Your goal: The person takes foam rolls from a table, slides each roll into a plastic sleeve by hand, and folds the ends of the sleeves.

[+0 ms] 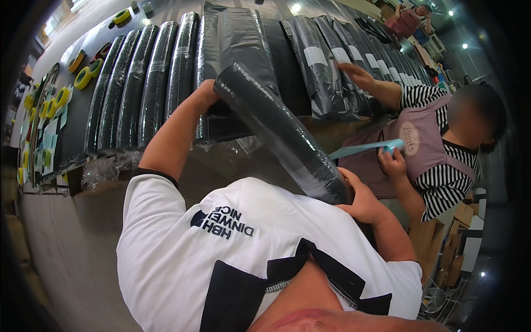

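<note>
A long black roll [279, 133] wrapped in shiny clear film lies slantwise across the front of my body, held off the table. My left hand [207, 93] grips its far upper end; the fingers there are mostly hidden behind the roll. Around the near lower end, my right hand [360, 195] is closed, thumb and fingers against the film. Beyond the roll, a flat dark package [235, 41] in loose plastic rests on the table. Several similar wrapped rolls [157, 77] lie side by side to its left.
At right, a co-worker in a striped shirt and apron [412, 141] holds a light-blue strip [359, 149] near my roll and reaches toward bagged dark packages with white labels [315, 55]. Yellow tape rolls [83, 77] sit at the table's left; crumpled clear film [102, 171] hangs at its edge.
</note>
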Demonstrator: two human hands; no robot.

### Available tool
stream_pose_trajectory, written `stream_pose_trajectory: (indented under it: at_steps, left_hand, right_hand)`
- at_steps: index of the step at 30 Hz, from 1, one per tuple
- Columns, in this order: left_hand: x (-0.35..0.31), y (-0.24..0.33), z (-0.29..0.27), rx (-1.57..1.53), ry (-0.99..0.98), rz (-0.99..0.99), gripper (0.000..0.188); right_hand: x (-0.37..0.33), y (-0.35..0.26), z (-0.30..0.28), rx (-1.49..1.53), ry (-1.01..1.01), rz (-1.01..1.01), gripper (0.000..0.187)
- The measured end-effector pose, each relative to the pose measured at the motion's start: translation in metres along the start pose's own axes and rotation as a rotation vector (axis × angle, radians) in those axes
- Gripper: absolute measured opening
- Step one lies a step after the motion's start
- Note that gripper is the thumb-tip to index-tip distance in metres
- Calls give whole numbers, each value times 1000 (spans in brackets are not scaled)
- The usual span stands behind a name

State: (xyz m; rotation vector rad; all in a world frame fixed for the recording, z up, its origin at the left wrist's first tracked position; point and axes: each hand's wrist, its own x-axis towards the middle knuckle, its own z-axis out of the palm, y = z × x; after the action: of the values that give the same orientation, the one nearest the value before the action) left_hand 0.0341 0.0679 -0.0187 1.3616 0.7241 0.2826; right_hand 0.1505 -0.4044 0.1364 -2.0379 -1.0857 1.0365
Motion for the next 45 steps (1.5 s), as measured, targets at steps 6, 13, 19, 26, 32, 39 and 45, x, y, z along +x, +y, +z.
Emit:
stream_pose_trajectory:
  at_steps: [6,13,19,26,32,39,45]
  left_hand:
    - [-5,1,-5,368,44,128,22]
    - [-45,46,39,957,526,798,11]
    - [-43,57,70,1249,466,1127,8]
    - [-51,48,61,1302,473,1104,4]
    - [-38,87,108,1042,360,1313,21]
    - [47,29,102,-478,488,144,81]
    - [28,10,213,-757,-60,-132,64]
  right_hand:
    - [-10,-26,19,-277,35,198,93]
    - [-17,-34,25,-472,101,225,94]
    - [-1,-44,21,-460,54,259,94]
    - [15,-27,15,-136,126,307,94]
    - [50,-21,-1,-1,129,219,92]
    - [69,-6,-16,0,114,208,90]
    - [70,-2,-23,-69,215,244,89]
